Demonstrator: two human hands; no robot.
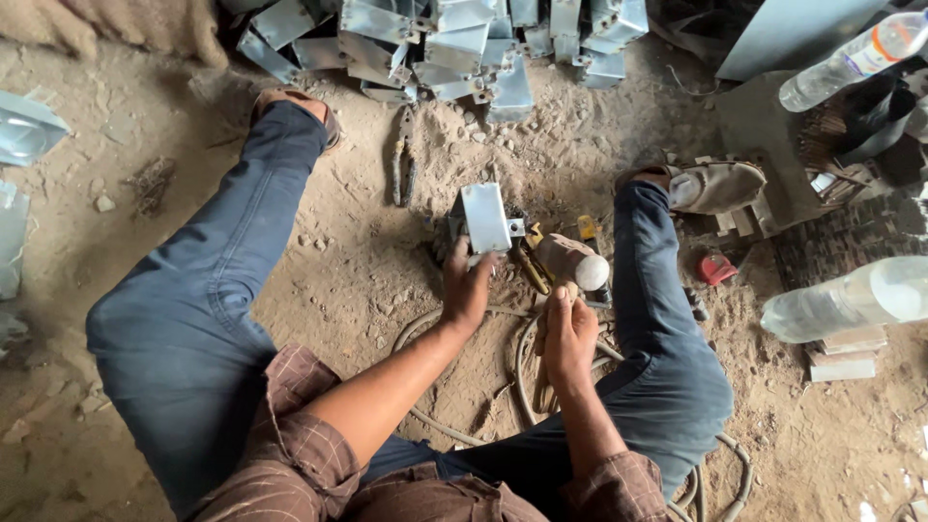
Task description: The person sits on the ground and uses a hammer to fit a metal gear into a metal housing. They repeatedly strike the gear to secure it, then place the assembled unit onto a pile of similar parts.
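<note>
My left hand [467,287] grips the near end of a small folded sheet-metal bracket [485,217], holding it on a dark block on the sandy ground between my legs. My right hand [570,333] is closed around the handle of a hammer, whose rounded head [574,261] hovers just right of the bracket. A yellow-handled tool [530,263] lies on the ground between the two hands.
A heap of similar metal brackets [454,43] lies ahead. Pliers [403,159] rest on the sand beside it. A hose [522,367] loops under my arms. Two plastic bottles [851,300] sit at the right, with a red object [716,269] near my right foot.
</note>
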